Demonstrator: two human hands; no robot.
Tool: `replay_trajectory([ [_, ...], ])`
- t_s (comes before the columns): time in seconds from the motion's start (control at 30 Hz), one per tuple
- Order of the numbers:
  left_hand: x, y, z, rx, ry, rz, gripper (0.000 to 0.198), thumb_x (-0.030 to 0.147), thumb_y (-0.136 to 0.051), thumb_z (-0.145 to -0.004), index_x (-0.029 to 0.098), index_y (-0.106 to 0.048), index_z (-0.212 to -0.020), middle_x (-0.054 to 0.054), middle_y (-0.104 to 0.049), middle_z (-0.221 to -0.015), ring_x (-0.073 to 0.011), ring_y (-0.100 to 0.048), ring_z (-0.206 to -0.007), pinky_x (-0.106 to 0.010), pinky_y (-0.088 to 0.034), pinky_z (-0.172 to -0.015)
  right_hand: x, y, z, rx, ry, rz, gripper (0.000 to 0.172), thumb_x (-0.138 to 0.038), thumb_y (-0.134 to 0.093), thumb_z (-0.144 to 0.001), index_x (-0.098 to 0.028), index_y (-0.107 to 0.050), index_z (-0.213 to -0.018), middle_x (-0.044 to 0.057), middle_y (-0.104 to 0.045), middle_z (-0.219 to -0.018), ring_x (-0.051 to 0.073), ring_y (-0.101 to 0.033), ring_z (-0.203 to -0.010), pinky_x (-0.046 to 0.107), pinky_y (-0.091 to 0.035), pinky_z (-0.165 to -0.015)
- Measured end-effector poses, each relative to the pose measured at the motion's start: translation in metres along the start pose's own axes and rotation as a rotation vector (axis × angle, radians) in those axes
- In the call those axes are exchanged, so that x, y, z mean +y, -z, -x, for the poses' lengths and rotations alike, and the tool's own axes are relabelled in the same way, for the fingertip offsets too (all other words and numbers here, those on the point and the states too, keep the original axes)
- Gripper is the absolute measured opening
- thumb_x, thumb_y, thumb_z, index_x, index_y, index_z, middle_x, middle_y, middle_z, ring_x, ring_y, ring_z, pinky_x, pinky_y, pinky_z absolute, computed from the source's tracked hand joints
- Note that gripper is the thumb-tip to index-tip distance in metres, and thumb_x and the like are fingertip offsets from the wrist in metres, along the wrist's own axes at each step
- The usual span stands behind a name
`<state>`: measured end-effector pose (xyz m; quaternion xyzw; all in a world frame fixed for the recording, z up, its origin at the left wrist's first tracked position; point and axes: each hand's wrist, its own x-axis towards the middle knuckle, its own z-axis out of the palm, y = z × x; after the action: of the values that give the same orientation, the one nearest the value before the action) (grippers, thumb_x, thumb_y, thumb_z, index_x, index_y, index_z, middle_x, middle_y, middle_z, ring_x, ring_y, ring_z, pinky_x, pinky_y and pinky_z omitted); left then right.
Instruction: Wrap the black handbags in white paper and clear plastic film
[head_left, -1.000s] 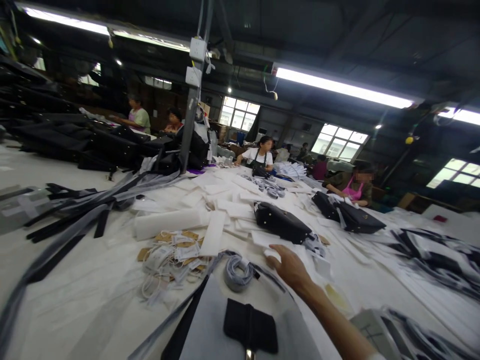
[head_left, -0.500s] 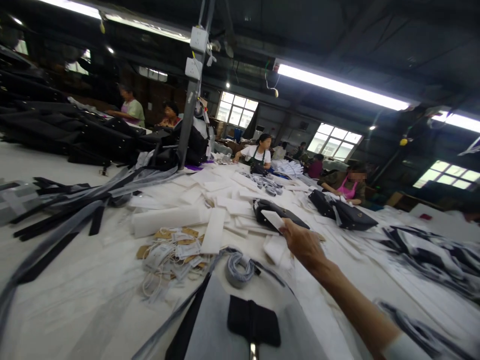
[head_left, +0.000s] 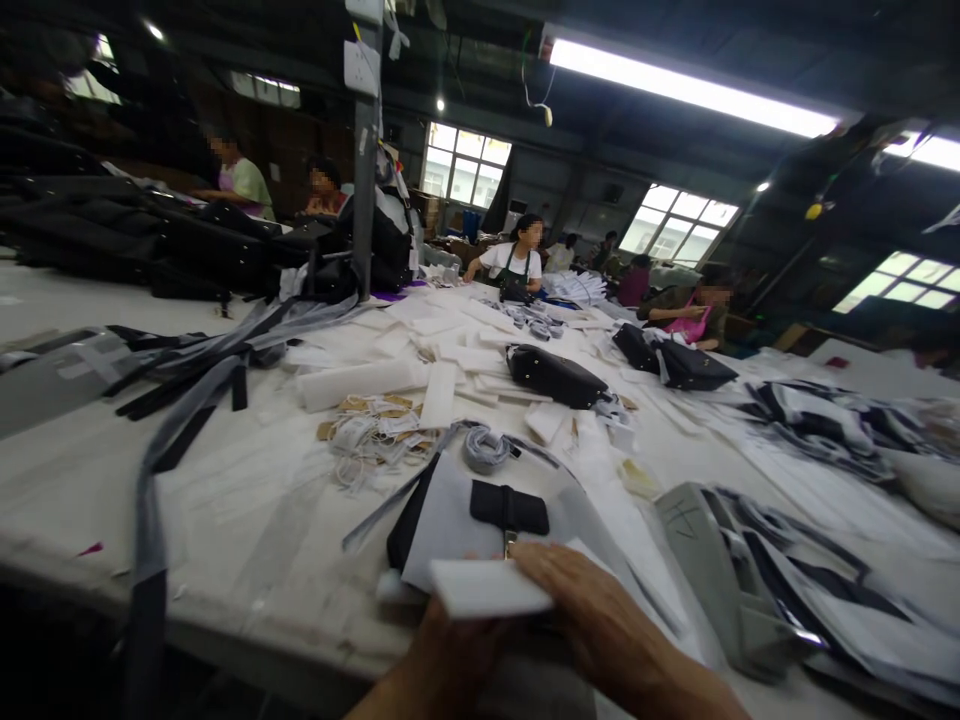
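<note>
Low in the view, close to me, my left hand (head_left: 459, 650) and my right hand (head_left: 592, 612) hold a white foam strip (head_left: 489, 590) between them. The left fingers are mostly hidden beneath it; the right fingers close on its right end. Just beyond my hands lies a black bag with a pale grey sheet (head_left: 442, 530) over it. A black flap tab (head_left: 510, 508) with a metal clasp rests on that sheet. Behind it sits a coiled strap (head_left: 486, 450) in grey wrapping.
Tags with strings (head_left: 379, 435) lie left of the bag, with loose white strips (head_left: 360, 382) behind. A black bag (head_left: 559, 376) lies farther back. Right stands a grey tape dispenser-like device (head_left: 705, 570). Wrapped straps (head_left: 154, 500) hang over the table edge (head_left: 300, 640). Several people work beyond.
My right hand has come back from the strips near the far black bag, bringing a white strip towards me. My left hand has come into view at it. The view has tipped down.
</note>
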<state>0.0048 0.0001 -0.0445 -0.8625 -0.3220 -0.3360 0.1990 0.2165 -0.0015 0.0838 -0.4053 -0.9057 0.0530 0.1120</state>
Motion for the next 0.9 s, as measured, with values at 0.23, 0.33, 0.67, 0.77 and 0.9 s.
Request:
replay_trajectory([
  [0.23, -0.004, 0.011, -0.022, 0.153, -0.007, 0.104, 0.043, 0.017, -0.029, -0.103, 0.026, -0.056, -0.136, -0.006, -0.063, -0.127, -0.0173, -0.055, -0.122, -0.036, -0.038, -0.108, -0.036, 0.019, -0.019, 0.329, -0.218, 0.193, 0.022, -0.015, -0.041, -0.097, -0.02, -0.061, -0.105, 0.004, -0.07, -0.077, 0.017, -0.066, -0.064, 0.024, -0.049, -0.059],
  [0.33, -0.001, 0.009, -0.021, 0.18, 0.018, 0.159, 0.043, 0.017, -0.027, -0.104, 0.023, -0.059, -0.131, -0.008, -0.066, -0.114, -0.0183, -0.057, -0.117, -0.037, -0.041, -0.106, -0.039, 0.009, -0.023, 0.234, -0.174, 0.329, 0.033, -0.004, -0.046, -0.089, -0.02, -0.062, -0.112, 0.008, -0.074, -0.096, 0.021, -0.069, -0.078, 0.028, -0.05, -0.067],
  [0.67, -0.003, 0.009, -0.02, 0.129, -0.016, 0.166, 0.04, 0.014, -0.03, -0.103, 0.02, -0.058, -0.13, -0.008, -0.067, -0.109, -0.0194, -0.06, -0.11, -0.038, -0.046, -0.099, -0.018, -0.02, -0.02, 0.168, -0.182, 0.354, 0.047, -0.004, -0.047, -0.09, -0.021, -0.058, -0.133, 0.01, -0.062, -0.136, 0.031, -0.057, -0.124, 0.048, -0.041, -0.105],
  [0.77, -0.004, 0.011, -0.02, 0.113, -0.045, 0.154, 0.035, 0.017, -0.034, -0.103, 0.018, -0.059, -0.128, -0.008, -0.067, -0.108, -0.0181, -0.062, -0.103, -0.036, -0.047, -0.095, -0.019, -0.037, -0.013, 0.081, -0.227, 0.289, 0.054, -0.004, -0.047, -0.089, -0.024, -0.054, -0.139, 0.007, -0.057, -0.142, 0.031, -0.054, -0.129, 0.05, -0.041, -0.107],
  [0.9, -0.006, 0.01, -0.017, 0.123, -0.059, 0.188, 0.038, 0.016, -0.028, -0.103, 0.013, -0.059, -0.127, -0.011, -0.068, -0.107, -0.0189, -0.061, -0.104, -0.036, -0.047, -0.095, -0.012, -0.044, -0.005, 0.07, -0.203, 0.19, 0.058, -0.004, -0.046, -0.09, -0.03, -0.05, -0.142, 0.003, -0.052, -0.147, 0.026, -0.046, -0.137, 0.049, -0.033, -0.115],
])
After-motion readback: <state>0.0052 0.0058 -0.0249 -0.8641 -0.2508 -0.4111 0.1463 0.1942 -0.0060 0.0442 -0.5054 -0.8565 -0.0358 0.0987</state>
